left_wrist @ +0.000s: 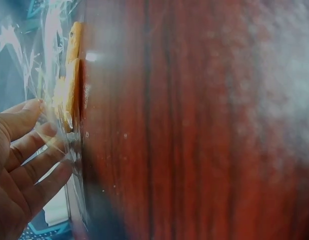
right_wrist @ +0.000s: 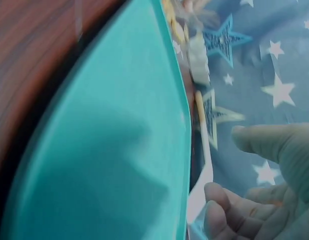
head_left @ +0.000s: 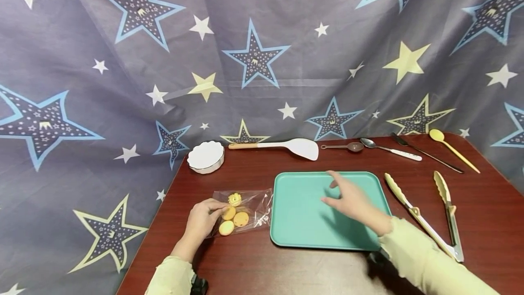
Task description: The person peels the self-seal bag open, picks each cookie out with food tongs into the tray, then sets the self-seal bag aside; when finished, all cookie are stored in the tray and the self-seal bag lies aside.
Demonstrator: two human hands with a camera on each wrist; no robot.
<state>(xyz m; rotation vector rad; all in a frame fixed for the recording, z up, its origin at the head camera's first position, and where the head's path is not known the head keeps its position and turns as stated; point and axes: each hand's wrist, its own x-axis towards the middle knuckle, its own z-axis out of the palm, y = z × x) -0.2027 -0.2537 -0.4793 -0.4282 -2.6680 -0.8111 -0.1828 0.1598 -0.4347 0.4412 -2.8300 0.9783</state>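
1. Cookies lie inside a clear bag on the dark red table in the head view: three are round and one is swirl-shaped. The bag sits just beside the left rim of a teal tray. The left hand is at the bag's left part, thumb and forefinger drawn narrow on it. The right hand is above the tray, thumb and fingers wide apart, holding nothing. Right of the tray lie tongs with spread arms. Along the back stand or lie a white fluted dish, a white spatula, a brown measuring spoon, a white-handled spoon, a slim dark utensil and a yellow spoon.

2. Left wrist view: thumb and forefinger pinch the bag's film, while the other fingers reach out loosely beside it. The cookies show edge-on, past the fingertips.

3. Right wrist view: the tray fills much of the picture, with a shadow on it. A wide gap parts the thumb from the bent fingers. Bag, dish and spatula appear beyond the tray's edge.
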